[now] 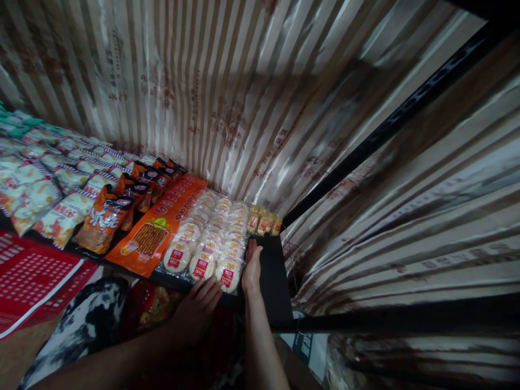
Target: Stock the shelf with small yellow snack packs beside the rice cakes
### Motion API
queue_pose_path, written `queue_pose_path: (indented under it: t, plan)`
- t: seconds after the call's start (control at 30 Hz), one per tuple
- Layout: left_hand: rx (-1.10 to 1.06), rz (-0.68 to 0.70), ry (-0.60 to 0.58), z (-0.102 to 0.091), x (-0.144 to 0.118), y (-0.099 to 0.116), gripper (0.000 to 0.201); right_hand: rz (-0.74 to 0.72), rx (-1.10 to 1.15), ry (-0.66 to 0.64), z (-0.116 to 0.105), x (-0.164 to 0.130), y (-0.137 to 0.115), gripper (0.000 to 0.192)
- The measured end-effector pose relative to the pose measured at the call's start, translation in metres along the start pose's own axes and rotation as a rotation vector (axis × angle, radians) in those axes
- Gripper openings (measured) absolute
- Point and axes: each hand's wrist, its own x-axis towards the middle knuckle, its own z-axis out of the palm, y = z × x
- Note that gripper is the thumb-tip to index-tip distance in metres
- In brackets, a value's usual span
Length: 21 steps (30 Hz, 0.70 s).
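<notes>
Several rows of clear-wrapped round white crackers (201,265) with red and yellow labels lie on a black shelf (274,271). My left hand (203,300) rests its outstretched fingers on the front edge of these packs. Along their right side, my right hand (252,271) lies flat and upright, its palm towards the end row. Neither hand is closed around a pack. Just beyond my right fingertips stand small yellowish packs (265,222) at the back. To the left, an orange snack bag (150,241) lies flat against the crackers.
Orange-and-black snack bags (101,222) and white snack bags (67,214) fill the shelf's left part. A red basket (38,281) with a white handle is below. Striped plastic sheeting (244,108) hangs behind, and a black metal post (365,146) slants at the right.
</notes>
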Motion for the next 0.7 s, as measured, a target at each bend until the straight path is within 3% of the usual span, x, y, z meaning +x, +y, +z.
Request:
queue_pose_path:
  t: [0.17, 0.37, 0.6, 0.7]
  plan:
    - [-0.002, -0.003, 0.014, 0.002, 0.000, 0.000, 0.049, 0.020, 0.019, -0.068, 0.003, 0.001, 0.004, 0.082]
    - [0.004, -0.016, -0.006, 0.006, -0.001, 0.001, 0.047, -0.038, 0.007, -0.007, -0.003, 0.017, -0.005, 0.082]
    - [0.004, -0.021, -0.013, 0.001, 0.002, 0.002, 0.044, -0.010, 0.058, -0.148, 0.005, 0.026, -0.005, 0.085]
    - [0.014, -0.032, 0.004, 0.000, 0.003, 0.002, 0.044, 0.001, 0.048, -0.125, 0.005, 0.026, -0.006, 0.084]
